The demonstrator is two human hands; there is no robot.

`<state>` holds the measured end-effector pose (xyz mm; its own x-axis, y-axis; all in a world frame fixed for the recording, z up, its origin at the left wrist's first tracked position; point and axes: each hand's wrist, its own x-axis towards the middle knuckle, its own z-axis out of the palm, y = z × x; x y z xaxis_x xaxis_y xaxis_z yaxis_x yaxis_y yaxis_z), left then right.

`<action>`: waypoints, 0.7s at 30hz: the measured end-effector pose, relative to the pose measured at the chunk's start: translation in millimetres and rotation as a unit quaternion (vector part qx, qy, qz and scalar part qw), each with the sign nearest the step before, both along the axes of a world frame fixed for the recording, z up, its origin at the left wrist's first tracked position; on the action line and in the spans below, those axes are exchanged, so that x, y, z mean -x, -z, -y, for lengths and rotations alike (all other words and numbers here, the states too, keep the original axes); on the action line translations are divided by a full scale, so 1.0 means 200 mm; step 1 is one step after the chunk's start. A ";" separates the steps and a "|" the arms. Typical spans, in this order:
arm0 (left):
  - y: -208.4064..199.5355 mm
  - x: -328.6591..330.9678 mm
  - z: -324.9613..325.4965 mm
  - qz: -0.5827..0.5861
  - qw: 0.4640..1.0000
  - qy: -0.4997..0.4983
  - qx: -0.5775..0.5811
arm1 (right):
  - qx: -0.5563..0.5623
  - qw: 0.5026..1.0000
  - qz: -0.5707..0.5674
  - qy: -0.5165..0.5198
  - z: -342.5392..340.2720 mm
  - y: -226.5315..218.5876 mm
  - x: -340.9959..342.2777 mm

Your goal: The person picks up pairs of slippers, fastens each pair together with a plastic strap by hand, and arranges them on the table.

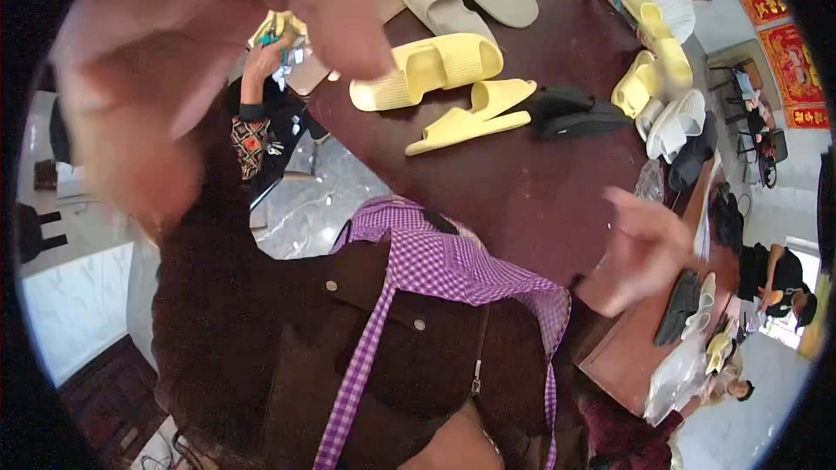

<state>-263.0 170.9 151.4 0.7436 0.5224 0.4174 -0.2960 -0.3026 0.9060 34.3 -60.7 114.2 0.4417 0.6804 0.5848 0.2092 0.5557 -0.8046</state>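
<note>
Yellow slipper (422,74), upper centre, seems light, soft, best gripped by its strap (472,59); left hand (252,87), upper left, spreads empty; right hand (646,248), blurred, grasp unclear.

Head-worn fisheye looks down over the table (514,187).

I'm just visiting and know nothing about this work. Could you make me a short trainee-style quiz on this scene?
1. Multiple choice: on the dark red table, what colour are the slippers just left of the black pair? A) white B) yellow C) brown
2. True or false: the camera wearer's right hand is holding a slipper.
3. Short answer: which of the wearer's hands looks larger in the picture?

Key:
1. B, the yellow slippers.
2. False; no slipper is in it.
3. The left hand.
</note>
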 end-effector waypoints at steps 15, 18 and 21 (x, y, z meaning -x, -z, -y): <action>1.38 -0.35 0.47 -0.273 0.928 -0.158 -0.200 | 0.365 0.916 -0.067 0.155 -0.36 1.04 0.01; 1.38 -0.30 0.45 -0.271 0.920 -0.118 -0.259 | 0.382 0.885 -0.106 0.244 -0.45 1.12 -0.15; 1.41 -0.22 0.40 -0.269 0.904 -0.075 -0.324 | 0.422 0.881 -0.147 0.155 -0.50 1.18 -0.24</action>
<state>-218.1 91.0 -131.3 0.8716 0.4088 0.2704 0.2230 -0.8220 0.5240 82.6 39.7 -121.2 0.7308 0.6383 -0.2420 -0.0398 -0.3141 -0.9486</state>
